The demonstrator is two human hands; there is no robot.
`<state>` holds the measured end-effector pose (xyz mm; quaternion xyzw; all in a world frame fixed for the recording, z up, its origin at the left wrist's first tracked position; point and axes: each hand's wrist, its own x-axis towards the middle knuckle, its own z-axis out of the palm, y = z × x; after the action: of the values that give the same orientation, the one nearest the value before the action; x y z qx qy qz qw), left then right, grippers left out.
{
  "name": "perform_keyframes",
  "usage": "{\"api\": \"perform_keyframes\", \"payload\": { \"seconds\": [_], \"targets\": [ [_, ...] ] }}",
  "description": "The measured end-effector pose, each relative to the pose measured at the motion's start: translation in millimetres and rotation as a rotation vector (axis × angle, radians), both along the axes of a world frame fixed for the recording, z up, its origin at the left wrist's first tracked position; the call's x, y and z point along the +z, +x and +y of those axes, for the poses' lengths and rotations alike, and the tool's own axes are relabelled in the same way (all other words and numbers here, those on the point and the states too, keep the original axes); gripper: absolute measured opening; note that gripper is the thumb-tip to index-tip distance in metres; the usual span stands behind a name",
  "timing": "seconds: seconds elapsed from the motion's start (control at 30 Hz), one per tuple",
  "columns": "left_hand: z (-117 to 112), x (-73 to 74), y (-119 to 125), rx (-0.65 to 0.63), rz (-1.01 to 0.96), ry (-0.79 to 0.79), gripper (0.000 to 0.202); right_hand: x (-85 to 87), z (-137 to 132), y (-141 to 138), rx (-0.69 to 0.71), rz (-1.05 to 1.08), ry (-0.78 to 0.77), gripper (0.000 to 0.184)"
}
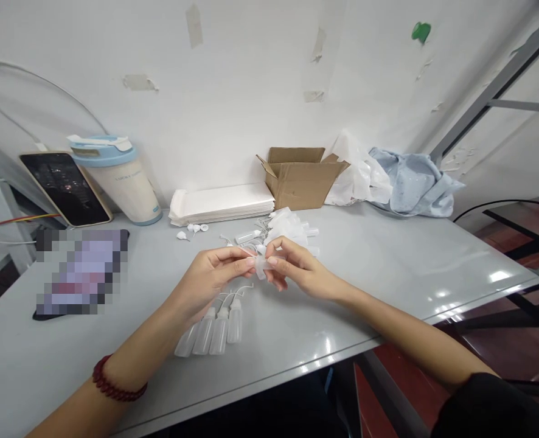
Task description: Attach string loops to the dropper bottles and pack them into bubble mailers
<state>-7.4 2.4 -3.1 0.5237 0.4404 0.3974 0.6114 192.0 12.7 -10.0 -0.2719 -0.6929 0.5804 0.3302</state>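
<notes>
My left hand (215, 274) and my right hand (299, 267) meet above the middle of the table. Their fingertips pinch a small translucent plastic bottle (261, 266) from both sides; fingers cover much of it, so its cap end cannot be made out. Below my left hand, several translucent squeeze bottles (219, 331) with thin bent spout tubes lie side by side, partly hidden by that hand. Just beyond my fingers is a pile of similar loose bottles (288, 225). Some small white caps (182, 235) lie farther left.
Along the wall stand a phone (66, 188), a tumbler (126, 182), a stack of white sheets (224, 204), an open cardboard box (299, 182), a white plastic bag (354, 176) and a light blue cloth bundle (410, 182). A blurred flat item (84, 267) lies at left on the grey table (388, 274).
</notes>
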Motion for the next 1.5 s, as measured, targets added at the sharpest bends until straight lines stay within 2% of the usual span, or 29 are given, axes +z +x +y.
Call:
{"api": "perform_keyframes", "payload": {
  "seconds": [0.13,0.53,0.67,0.83,1.0,1.17,1.3,1.5],
  "targets": [
    [-1.2,1.7,0.3,-0.015,0.042,0.017,0.017,-0.9,1.7,0.9,0.024,0.012,-0.038,0.017],
    [-4.8,4.3,3.7,0.037,0.120,0.202,0.017,-4.4,3.8,-0.7,0.024,0.010,-0.068,0.020],
    [-2.2,-0.1,2.1,0.038,0.108,0.144,0.020,-4.8,4.0,-0.6,0.021,0.016,-0.059,0.020],
    [-0.6,-0.2,-1.0,-0.051,0.138,0.008,0.026,-5.6,3.7,-0.8,0.009,0.010,-0.057,0.020],
    [-1.3,4.1,-1.6,-0.100,0.182,0.098,0.020,-4.6,3.4,-1.4,0.000,0.000,-0.088,0.021],
    [-3.3,4.9,0.7,-0.046,0.188,0.124,0.025,-5.2,5.3,-1.0,-0.005,0.017,-0.096,0.021],
    [-2.9,3.6,2.6,-0.029,0.172,0.086,0.023,-5.7,5.7,-0.8,-0.008,0.010,-0.102,0.020],
    [-2.7,2.2,2.9,-0.069,0.151,-0.050,0.030,-6.1,4.1,-2.3,-0.005,-0.018,-0.096,0.021]
  ]
}}
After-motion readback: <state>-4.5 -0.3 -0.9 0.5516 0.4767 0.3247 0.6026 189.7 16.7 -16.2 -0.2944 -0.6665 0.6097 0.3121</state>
